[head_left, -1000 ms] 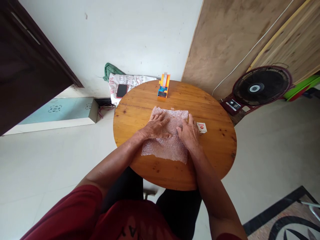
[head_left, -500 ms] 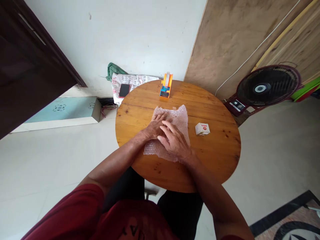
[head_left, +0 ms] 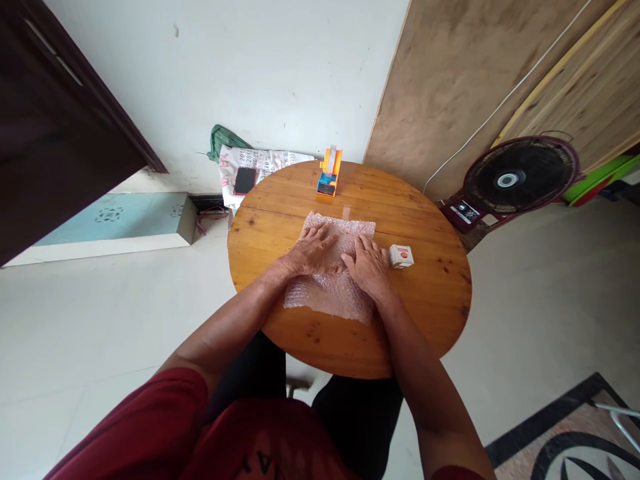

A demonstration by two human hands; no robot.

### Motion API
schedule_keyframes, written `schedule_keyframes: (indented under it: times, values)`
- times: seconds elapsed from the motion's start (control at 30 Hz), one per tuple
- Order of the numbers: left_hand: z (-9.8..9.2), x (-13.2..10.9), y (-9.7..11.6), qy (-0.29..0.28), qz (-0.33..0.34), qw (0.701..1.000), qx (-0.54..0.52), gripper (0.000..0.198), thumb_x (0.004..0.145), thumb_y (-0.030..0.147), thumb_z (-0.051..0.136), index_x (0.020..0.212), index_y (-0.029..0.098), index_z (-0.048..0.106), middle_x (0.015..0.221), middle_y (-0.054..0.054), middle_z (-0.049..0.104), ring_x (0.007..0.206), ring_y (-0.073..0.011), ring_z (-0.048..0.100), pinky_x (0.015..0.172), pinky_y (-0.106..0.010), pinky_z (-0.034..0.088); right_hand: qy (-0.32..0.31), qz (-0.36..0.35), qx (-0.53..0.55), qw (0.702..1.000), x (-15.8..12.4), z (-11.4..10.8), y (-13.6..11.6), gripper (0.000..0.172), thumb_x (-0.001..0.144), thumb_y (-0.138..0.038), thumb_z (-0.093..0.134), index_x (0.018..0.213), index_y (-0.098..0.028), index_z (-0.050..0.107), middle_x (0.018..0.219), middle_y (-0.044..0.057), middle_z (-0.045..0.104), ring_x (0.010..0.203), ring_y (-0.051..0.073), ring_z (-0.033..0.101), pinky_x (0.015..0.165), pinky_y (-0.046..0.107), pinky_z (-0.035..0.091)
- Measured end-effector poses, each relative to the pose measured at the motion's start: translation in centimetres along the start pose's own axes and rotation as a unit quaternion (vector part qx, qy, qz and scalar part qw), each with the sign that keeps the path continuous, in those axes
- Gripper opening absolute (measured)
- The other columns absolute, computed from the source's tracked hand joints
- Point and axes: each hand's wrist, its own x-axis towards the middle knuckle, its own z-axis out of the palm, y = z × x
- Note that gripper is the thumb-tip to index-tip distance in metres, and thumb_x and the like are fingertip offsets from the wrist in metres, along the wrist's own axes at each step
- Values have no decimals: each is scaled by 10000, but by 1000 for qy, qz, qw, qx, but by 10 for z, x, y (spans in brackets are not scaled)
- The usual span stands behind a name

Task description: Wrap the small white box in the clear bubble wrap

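Pressing lightly and evenly should best flatten the wrap (head_left: 327, 295) beneath my left hand (head_left: 311, 253) and right hand (head_left: 371, 268), both spread, gripping nothing; box (head_left: 401, 257) just beside my right.

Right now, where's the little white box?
In the head view, the little white box sits on the round wooden table, just to the right of the person's right hand and the bubble wrap.
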Motion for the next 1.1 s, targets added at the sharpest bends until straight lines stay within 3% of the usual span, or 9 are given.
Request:
schedule_keyframes:
  times: [0.17, 0.4, 0.8, 0.93, 1.0, 1.1]
  values:
    - [-4, -1, -9, 10, -29, 1000, -1, 900, 798, 697, 636, 1502, 174, 432, 1648, -202, 258, 1533, -400, 205, 1221, -556, 214, -31, -32, 13, 999, -2, -7, 8, 707, 949, -488, 485, 1502, -53, 414, 1590, 216, 392, 1421, 364, 415, 1115, 511, 341]
    - [-6, 0, -15, 53, -54, 997, -1, 555, 932, 542, 530, 1389, 227, 537, 1610, -131, 367, 1512, -341, 264, 1187, -538, 289, -32, -37, 14, 999, -2, -8, 13, 681, 960, -491, 464, 1479, -52, 431, 1587, 212, 396, 1432, 358, 400, 1122, 505, 328]
    - [-4, 1, -15, 106, -78, 991, 3, 435, 930, 435, 532, 1290, 205, 616, 1535, -120, 473, 1459, -338, 347, 1168, -541, 325, -61, -38, 17, 997, -4, -14, 14, 784, 906, -540, 549, 1502, -52, 401, 1606, 221, 358, 1450, 368, 374, 1144, 517, 311]
    - [-3, 2, -7, 143, 5, 989, -41, 474, 899, 412, 581, 1308, 177, 627, 1432, -120, 562, 1376, -284, 454, 1185, -452, 345, -58, -38, 14, 997, -3, -12, 14, 775, 916, -541, 529, 1508, -60, 392, 1610, 225, 349, 1460, 364, 362, 1140, 521, 314]
    - [-2, 1, -4, 114, 65, 990, -50, 490, 878, 464, 619, 1275, 178, 654, 1396, -119, 585, 1344, -286, 484, 1180, -447, 354, -59, -40, 10, 997, -3, -11, 15, 768, 913, -534, 531, 1505, -64, 396, 1610, 222, 352, 1463, 365, 358, 1135, 521, 319]
    - [-1, -1, -2, 77, 83, 993, -38, 513, 844, 507, 667, 1237, 178, 677, 1384, -124, 592, 1332, -321, 487, 1171, -474, 350, -56, -38, 5, 998, -2, -11, 16, 753, 906, -535, 532, 1487, -69, 420, 1609, 211, 359, 1453, 364, 371, 1128, 517, 332]
